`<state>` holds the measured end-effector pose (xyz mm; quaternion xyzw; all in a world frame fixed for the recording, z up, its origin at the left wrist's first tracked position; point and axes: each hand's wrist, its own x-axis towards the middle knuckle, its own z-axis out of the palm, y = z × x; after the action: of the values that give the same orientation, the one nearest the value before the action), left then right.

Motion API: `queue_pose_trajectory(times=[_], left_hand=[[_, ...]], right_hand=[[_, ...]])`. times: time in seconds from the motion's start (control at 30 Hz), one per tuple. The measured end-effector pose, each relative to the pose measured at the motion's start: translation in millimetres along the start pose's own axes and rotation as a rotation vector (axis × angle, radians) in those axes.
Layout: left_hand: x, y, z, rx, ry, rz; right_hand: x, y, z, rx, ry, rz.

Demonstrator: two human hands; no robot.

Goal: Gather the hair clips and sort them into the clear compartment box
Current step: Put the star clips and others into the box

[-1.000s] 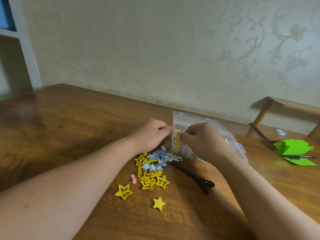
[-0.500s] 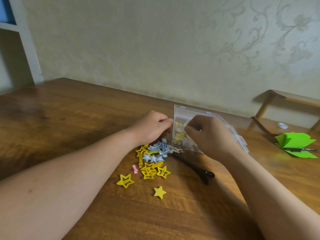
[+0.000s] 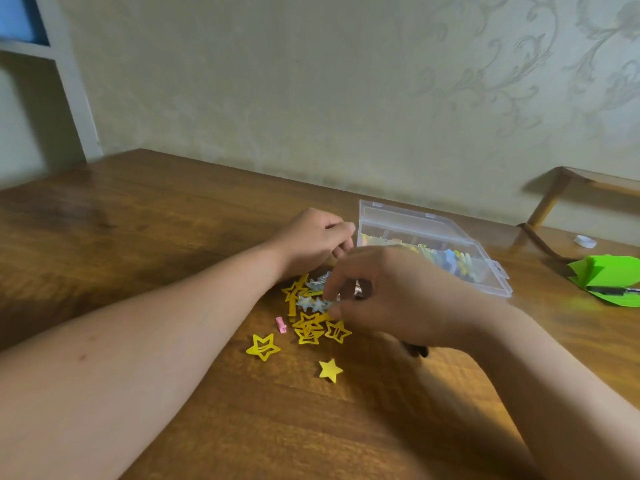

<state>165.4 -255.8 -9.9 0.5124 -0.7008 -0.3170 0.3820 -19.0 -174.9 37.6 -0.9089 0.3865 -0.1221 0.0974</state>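
Observation:
The clear compartment box (image 3: 498, 271) lies open on the wooden table (image 3: 173, 220), with yellow and blue clips inside. In front of it is a pile of hair clips: yellow star clips (image 3: 263, 346), light blue star clips (image 3: 309, 303), a small pink clip (image 3: 281, 324) and a solid yellow star (image 3: 330, 370). My right hand (image 3: 388, 296) hovers over the pile, fingers curled down, fingertips at the blue stars; it is blurred and hides its grip. My left hand (image 3: 311, 244) is curled just left of the box, with nothing visible in it.
A long black clip (image 3: 415, 349) sticks out from under my right wrist. Green folded paper (image 3: 606, 275) with a black pen lies at the far right, beside a small white cap (image 3: 585, 241). A wooden stand (image 3: 554, 195) stands by the wall behind.
My right hand has left the box, where it put a yellow clip, and dropped back onto the pile. My left hand has barely moved. The camera tilted down slightly.

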Motion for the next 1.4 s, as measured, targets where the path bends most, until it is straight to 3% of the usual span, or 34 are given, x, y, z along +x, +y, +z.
queue_pose_trajectory(times=[0.2, 0.33, 0.47, 0.6, 0.77, 1.13, 1.4], left_hand=[[5.2, -5.2, 1.2, -0.010, 0.023, -0.025], [4.1, -4.9, 0.5, -0.011, 0.022, -0.021], [2.2, 1.8, 1.7, 0.010, 0.018, -0.012], [2.2, 2.8, 1.8, -0.008, 0.024, 0.013], [-1.2, 1.3, 0.6, 0.018, 0.013, 0.027], [-1.7, -1.6, 0.4, 0.017, 0.019, 0.016], [-2.0, -0.8, 0.4, 0.009, 0.005, 0.010]], right_hand=[[0.2, -2.4, 2.8, -0.074, -0.120, 0.008], [-2.3, -2.7, -1.4, -0.006, -0.102, 0.005], [-7.9, 6.1, -25.6, 0.215, 0.001, 0.058], [-19.8, 36.1, -58.8, 0.399, 0.244, 0.189], [-40.7, 82.9, -78.7, 0.163, 0.407, 0.491], [-34.5, 88.5, -60.8, -0.128, 0.102, 0.567], [-31.0, 90.0, -54.2, -0.063, 0.040, 0.552]])
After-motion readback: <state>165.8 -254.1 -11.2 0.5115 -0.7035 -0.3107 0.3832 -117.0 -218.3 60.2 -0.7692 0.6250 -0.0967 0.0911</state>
